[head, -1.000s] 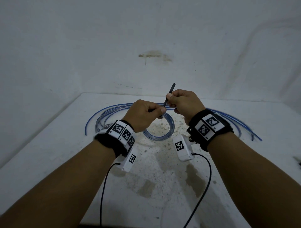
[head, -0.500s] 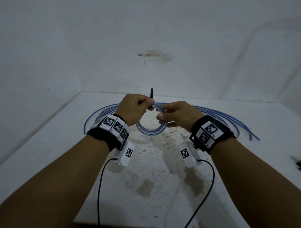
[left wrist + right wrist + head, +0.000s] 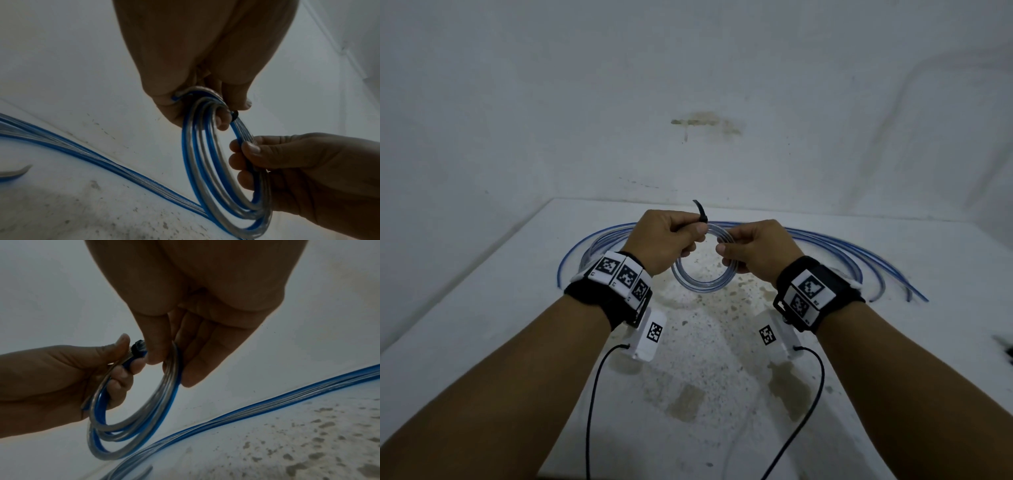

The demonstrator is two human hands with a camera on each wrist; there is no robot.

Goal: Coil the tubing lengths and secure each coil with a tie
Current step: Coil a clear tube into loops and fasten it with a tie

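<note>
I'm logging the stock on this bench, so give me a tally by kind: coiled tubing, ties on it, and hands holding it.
Coils of tubing: 1
Black ties on the coil: 1
Hands holding the coil: 2, the left hand and the right hand
Total: 4
Loose tubing lengths also lie uncoiled on the table; they overlap too much to count.
</note>
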